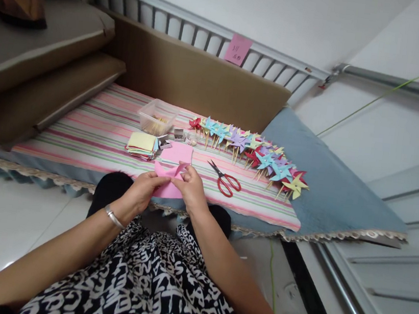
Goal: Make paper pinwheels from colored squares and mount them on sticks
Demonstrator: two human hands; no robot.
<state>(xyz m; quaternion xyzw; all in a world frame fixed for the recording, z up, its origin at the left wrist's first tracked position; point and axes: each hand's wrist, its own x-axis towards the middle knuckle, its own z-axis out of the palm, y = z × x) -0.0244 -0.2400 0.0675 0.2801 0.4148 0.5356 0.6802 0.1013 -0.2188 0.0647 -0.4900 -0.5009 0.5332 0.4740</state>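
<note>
Between my two hands is a pink paper sheet [169,191], its far corners bent up and inward. My left hand [144,188] pinches its left side. My right hand [191,186] grips the right side, thumb near the middle and fingers at a raised corner. Another pink sheet [177,153] lies flat on the striped cloth just beyond. Red-handled scissors [225,180] rest with blades apart to the right of my right hand. A stack of coloured paper squares [141,144], yellow on top, sits to the left of the flat sheet.
A clear plastic box [156,117] holds thin wooden sticks. Small metal-looking boxes [179,134] stand near it. Many paper pinwheels on sticks [238,141] lie in a row at the right. A cardboard panel [190,72] stands behind, and brown cushions [43,42] are stacked at the left.
</note>
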